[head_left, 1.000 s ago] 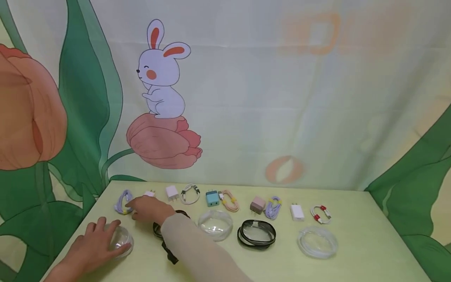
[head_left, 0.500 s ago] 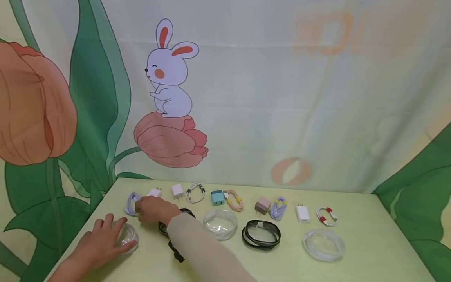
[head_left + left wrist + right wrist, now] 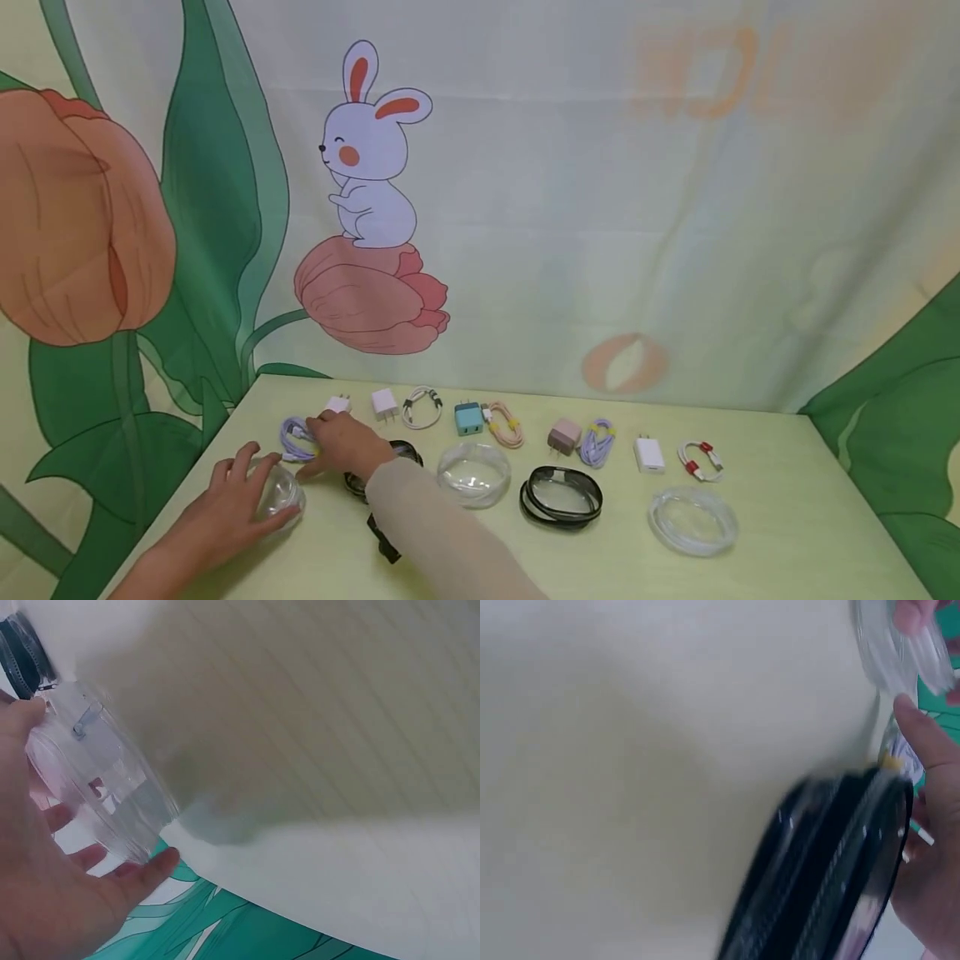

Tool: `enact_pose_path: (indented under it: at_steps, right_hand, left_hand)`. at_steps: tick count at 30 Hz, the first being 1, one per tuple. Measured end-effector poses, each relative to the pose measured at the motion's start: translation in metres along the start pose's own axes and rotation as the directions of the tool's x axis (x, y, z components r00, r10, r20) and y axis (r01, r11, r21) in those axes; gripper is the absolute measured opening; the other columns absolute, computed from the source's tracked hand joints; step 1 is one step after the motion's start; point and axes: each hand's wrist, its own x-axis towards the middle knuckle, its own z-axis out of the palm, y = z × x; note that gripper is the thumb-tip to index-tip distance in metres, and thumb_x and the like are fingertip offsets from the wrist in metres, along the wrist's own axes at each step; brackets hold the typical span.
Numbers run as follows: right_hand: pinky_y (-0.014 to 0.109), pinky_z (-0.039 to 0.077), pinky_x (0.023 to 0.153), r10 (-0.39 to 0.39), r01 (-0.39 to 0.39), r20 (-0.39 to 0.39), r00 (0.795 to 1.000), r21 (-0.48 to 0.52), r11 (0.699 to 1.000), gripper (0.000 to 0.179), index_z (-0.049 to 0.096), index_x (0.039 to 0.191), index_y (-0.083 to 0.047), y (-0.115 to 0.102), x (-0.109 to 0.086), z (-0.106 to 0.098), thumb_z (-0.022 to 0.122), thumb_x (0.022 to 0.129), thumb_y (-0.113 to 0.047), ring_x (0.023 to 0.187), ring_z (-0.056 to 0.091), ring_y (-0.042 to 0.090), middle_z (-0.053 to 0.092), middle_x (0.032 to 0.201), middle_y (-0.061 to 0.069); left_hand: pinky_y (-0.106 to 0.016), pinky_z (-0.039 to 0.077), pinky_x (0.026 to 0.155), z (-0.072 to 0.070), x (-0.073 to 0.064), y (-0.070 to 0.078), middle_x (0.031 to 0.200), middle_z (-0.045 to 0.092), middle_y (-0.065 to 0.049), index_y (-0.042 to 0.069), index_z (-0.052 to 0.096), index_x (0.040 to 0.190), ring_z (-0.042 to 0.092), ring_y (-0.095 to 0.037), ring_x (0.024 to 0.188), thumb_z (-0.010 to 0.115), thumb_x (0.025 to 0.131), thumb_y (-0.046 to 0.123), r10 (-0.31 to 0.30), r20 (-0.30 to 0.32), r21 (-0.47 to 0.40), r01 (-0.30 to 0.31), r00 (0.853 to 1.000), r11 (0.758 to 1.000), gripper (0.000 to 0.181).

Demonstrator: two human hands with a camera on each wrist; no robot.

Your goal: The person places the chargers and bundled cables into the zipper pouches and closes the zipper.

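My left hand (image 3: 228, 510) grips a clear round zip case (image 3: 291, 492) at the table's left side. The left wrist view shows its thumb and fingers curled round the clear case (image 3: 112, 761). Beyond it, my right hand (image 3: 348, 446) is at a coiled lavender cable (image 3: 300, 455) with a yellow tie. In the right wrist view the cable (image 3: 910, 756) lies within the grasp of the hand (image 3: 939, 840), partly hidden by the thumb. Under the right forearm is a black-edged round zip case (image 3: 405, 451) with a black strap (image 3: 385, 546), partly covered by the sleeve.
A white charger (image 3: 338, 403) sits just behind the right hand. More chargers and coiled cables line the back, including a teal charger (image 3: 468, 419) and a peach cable (image 3: 502, 427). In front are clear (image 3: 472, 502) and black-edged (image 3: 561, 520) cases, with another clear case (image 3: 693, 546) farther right.
The lavender cable and right hand have shifted slightly right and toward me. My left hand stays on the clear case. The head view has turned a little left.
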Motion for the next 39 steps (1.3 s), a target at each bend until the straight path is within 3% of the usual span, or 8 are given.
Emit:
enact_pose_path:
  at_steps: [4, 8, 13, 17, 23, 28, 35, 39]
  right_hand:
    - [0.025, 0.053, 0.092, 0.094, -0.095, -0.048, 0.994, -0.015, 0.995, 0.082, 0.053, 0.147, -0.024, -0.009, -0.002, 0.003, 0.072, 0.081, -0.070, 0.120, 0.055, 0.009, 0.057, 0.136, -0.009]
    - [0.028, 0.053, 0.087, 0.168, -0.169, -0.074, 0.983, -0.012, 0.985, 0.072, 0.063, 0.134, -0.023, -0.015, -0.001, 0.007, 0.075, 0.079, -0.069, 0.109, 0.057, 0.010, 0.060, 0.123, -0.008]
    - [0.029, 0.052, 0.085, 0.242, -0.243, -0.094, 0.966, -0.001, 0.970, 0.070, 0.067, 0.127, -0.025, -0.023, 0.006, 0.014, 0.071, 0.078, -0.074, 0.105, 0.055, 0.010, 0.061, 0.115, -0.009]
    - [0.028, 0.051, 0.080, 0.281, -0.279, -0.097, 0.955, 0.029, 0.960, 0.066, 0.067, 0.123, -0.024, -0.028, 0.009, 0.014, 0.075, 0.078, -0.070, 0.101, 0.055, 0.010, 0.062, 0.109, -0.008]
    - [0.024, 0.051, 0.066, 0.241, -0.225, -0.135, 0.961, 0.122, 0.967, 0.052, 0.068, 0.108, -0.018, -0.024, 0.011, 0.010, 0.086, 0.076, -0.055, 0.079, 0.059, 0.007, 0.063, 0.088, -0.007]
    - [0.021, 0.046, 0.061, 0.218, -0.181, -0.149, 0.965, 0.224, 0.958, 0.043, 0.071, 0.096, -0.016, -0.014, 0.010, 0.001, 0.090, 0.074, -0.048, 0.068, 0.054, 0.006, 0.061, 0.077, -0.009]
    - [0.017, 0.049, 0.076, 0.189, -0.158, -0.095, 0.977, 0.267, 0.951, 0.057, 0.074, 0.115, -0.020, 0.001, 0.006, -0.008, 0.093, 0.069, -0.047, 0.086, 0.060, 0.004, 0.069, 0.100, -0.012]
    - [0.015, 0.048, 0.079, 0.147, -0.122, -0.081, 0.986, 0.262, 0.957, 0.060, 0.074, 0.120, -0.020, 0.008, 0.006, -0.007, 0.092, 0.070, -0.047, 0.088, 0.059, 0.002, 0.070, 0.104, -0.013]
  left_hand:
    - [-0.066, 0.051, 0.075, -0.001, -0.001, 0.001, 0.140, 0.034, -0.028, -0.003, 0.048, 0.134, 0.042, -0.057, 0.116, 0.076, 0.085, 0.054, 0.034, -0.056, -0.047, -0.036, 0.998, 0.998, 0.080]
    - [-0.067, 0.050, 0.081, 0.001, -0.003, -0.002, 0.136, 0.039, -0.027, -0.001, 0.047, 0.131, 0.043, -0.055, 0.115, 0.079, 0.082, 0.050, 0.069, -0.095, -0.026, -0.072, 0.993, 0.997, 0.077]
    - [-0.063, 0.053, 0.082, 0.003, -0.007, -0.006, 0.133, 0.042, -0.025, 0.000, 0.048, 0.131, 0.045, -0.050, 0.115, 0.081, 0.080, 0.049, 0.082, -0.111, 0.003, -0.082, 0.990, 0.997, 0.078]
    - [-0.063, 0.053, 0.082, 0.003, -0.009, -0.008, 0.134, 0.040, -0.024, 0.001, 0.046, 0.134, 0.043, -0.046, 0.118, 0.082, 0.080, 0.048, 0.084, -0.116, -0.034, -0.088, 0.990, 0.996, 0.080]
    - [-0.064, 0.051, 0.083, 0.001, -0.008, -0.011, 0.137, 0.036, -0.024, 0.001, 0.046, 0.141, 0.039, -0.046, 0.120, 0.085, 0.076, 0.055, 0.058, -0.090, -0.130, -0.069, 0.994, 0.989, 0.093]
    - [-0.065, 0.047, 0.089, -0.001, -0.005, -0.013, 0.135, 0.039, -0.027, -0.005, 0.049, 0.136, 0.042, -0.049, 0.118, 0.088, 0.070, 0.054, 0.053, -0.097, -0.169, -0.069, 0.994, 0.983, 0.097]
    - [-0.066, 0.045, 0.094, -0.001, -0.002, -0.013, 0.135, 0.046, -0.029, -0.006, 0.050, 0.134, 0.045, -0.051, 0.120, 0.090, 0.069, 0.050, 0.092, -0.129, -0.153, -0.111, 0.987, 0.982, 0.095]
    - [-0.065, 0.044, 0.096, -0.002, -0.002, -0.011, 0.134, 0.048, -0.029, -0.007, 0.051, 0.133, 0.046, -0.050, 0.121, 0.090, 0.070, 0.051, 0.107, -0.135, -0.143, -0.127, 0.985, 0.982, 0.094]
